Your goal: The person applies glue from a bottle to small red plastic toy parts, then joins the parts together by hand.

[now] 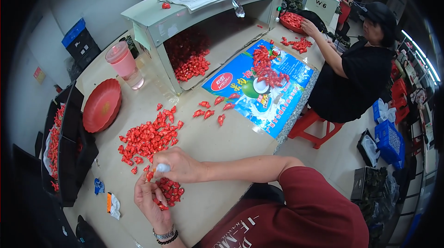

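My left hand (149, 202), a beaded bracelet on its wrist, pinches a small glossy red plastic piece (149, 176) upright at its fingertips. My right hand (181, 165) is closed around a small white-and-pale-blue bottle-like thing (163, 168), held close to that piece. Its tip is too small to make out clearly. Beneath the hands lies a small heap of red pieces (173, 192), partly hidden by my left fingers. A larger pile of similar pieces (147, 139) spreads just beyond them on the beige tabletop (217, 148).
Left are a red plate (102, 105), a pink-lidded cup (122, 60) and a black bin (74, 155) with red pieces. A metal housing (162, 33) shelters more pieces. A blue printed sheet (291, 93) covers the table's right. A co-worker (351, 67) reaches into a red bowl (292, 25).
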### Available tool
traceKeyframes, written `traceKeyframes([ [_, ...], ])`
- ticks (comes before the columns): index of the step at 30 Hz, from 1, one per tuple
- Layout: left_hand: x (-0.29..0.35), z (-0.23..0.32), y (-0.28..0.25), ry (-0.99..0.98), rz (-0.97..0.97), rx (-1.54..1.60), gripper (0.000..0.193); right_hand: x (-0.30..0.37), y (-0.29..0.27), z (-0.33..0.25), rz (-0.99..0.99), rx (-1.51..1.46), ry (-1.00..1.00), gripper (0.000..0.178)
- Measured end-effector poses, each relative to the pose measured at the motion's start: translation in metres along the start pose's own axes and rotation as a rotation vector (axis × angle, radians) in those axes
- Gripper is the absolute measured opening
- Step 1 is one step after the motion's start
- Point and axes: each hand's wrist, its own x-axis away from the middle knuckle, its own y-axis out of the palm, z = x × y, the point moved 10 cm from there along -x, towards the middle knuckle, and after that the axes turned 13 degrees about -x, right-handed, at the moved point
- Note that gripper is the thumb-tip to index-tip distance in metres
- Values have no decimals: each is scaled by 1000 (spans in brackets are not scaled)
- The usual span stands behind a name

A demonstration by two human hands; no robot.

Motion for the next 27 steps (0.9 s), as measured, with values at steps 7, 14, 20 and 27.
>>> traceKeyframes([
  [7,-18,-25,-55,-275,27,866,36,-17,-78,6,202,232,209,18],
  [14,-9,-35,-51,-434,191,1225,37,25,-167,17,316,728,460,17],
  [20,-2,-28,-45,-411,172,1002,30,38,-182,34,297,904,531,18],
  [27,-7,-29,-20,-448,-66,994,30,20,-166,5,364,783,324,24],
])
